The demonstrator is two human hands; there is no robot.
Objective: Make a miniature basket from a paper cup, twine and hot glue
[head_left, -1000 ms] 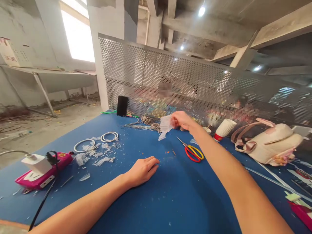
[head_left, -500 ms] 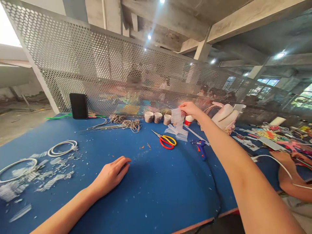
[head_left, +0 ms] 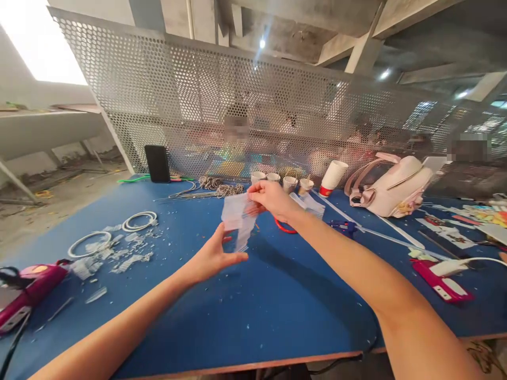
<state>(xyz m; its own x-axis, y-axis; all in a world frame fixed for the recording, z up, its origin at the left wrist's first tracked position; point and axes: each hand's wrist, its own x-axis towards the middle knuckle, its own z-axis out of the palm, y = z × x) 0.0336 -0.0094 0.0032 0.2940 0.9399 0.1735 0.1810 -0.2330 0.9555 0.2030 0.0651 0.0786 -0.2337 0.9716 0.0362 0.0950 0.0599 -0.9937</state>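
Observation:
Thin, whitish, see-through ribbed sheets (head_left: pixel 234 208) hang from the pinched fingers of my right hand (head_left: pixel 273 199), above the middle of the blue table (head_left: pixel 222 322). Just below and left of them is my left hand (head_left: pixel 216 253), its thumb and fingers spread. Whether its fingertips touch the sheets I cannot tell. More such strips (head_left: pixel 312 205) lie behind my right wrist. One red handle of the scissors (head_left: pixel 284 227) shows under my right forearm, and the blue glue gun (head_left: pixel 344 227) lies to its right.
Several paper cups (head_left: pixel 290 183), bundled cord (head_left: pixel 214 186) and a black phone (head_left: pixel 157 163) line the back by the perforated screen. White rings (head_left: pixel 139 220) and scraps lie left. A pink bag (head_left: pixel 396 184) and magenta power strips (head_left: pixel 441 282) are right and left.
My right hand has brought the sheets from the back toward the middle. My left hand has risen and spread beside them. The view has turned right.

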